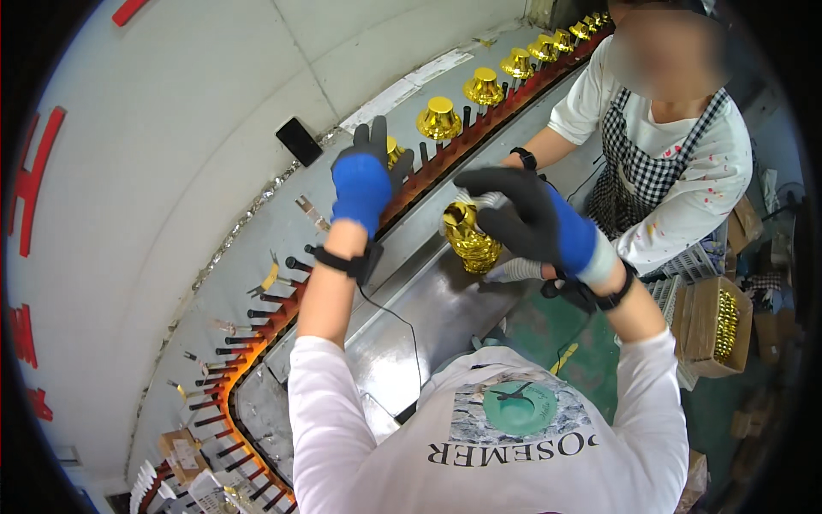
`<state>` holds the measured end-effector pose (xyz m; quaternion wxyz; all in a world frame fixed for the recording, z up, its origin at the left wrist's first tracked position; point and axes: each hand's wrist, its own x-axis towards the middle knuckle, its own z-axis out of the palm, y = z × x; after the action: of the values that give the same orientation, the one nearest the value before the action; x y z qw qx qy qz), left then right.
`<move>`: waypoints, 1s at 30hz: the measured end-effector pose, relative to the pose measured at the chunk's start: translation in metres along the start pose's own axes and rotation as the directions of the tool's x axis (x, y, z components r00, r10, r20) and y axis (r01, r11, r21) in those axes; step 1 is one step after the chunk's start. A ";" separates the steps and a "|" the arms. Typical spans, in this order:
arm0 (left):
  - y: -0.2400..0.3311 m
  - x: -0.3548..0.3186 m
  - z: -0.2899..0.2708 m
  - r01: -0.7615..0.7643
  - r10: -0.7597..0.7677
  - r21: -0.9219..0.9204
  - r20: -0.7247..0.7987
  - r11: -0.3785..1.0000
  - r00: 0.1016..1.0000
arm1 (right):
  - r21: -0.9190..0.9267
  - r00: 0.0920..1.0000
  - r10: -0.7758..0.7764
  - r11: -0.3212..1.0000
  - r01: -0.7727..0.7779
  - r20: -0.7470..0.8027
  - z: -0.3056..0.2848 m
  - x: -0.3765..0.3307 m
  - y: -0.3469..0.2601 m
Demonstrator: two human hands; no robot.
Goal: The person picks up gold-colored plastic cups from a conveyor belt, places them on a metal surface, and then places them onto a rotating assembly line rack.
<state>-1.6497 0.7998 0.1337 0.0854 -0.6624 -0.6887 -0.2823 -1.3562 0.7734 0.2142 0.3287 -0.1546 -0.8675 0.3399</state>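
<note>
Reaching forward with the left hand, fingers straight, slightly parted and pointing away, close against a gold bell; cannot tell whether gripping it. Crooking the right hand inward, fingers and thumb wide apart in a C, right next to a bell stack at its lower left; too blurred to tell if touching. Seen under the stack: a co-worker's striped glove. Lined along the worktop, beyond the left hand: more bells on pegs. Lying left of that hand: a phone, near the pale wall. Showing below the right hand: green floor.
</note>
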 end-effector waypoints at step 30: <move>0.104 0.084 0.110 0.332 -0.298 0.175 -0.191 0.927 0.935 | -0.503 0.982 -0.046 0.854 0.134 0.182 -0.098 0.156 0.335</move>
<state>-1.5307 0.9239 0.1133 0.1617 -0.5056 -0.8025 -0.2724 -1.3895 1.1397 0.1094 0.2188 -0.1673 -0.9569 0.0922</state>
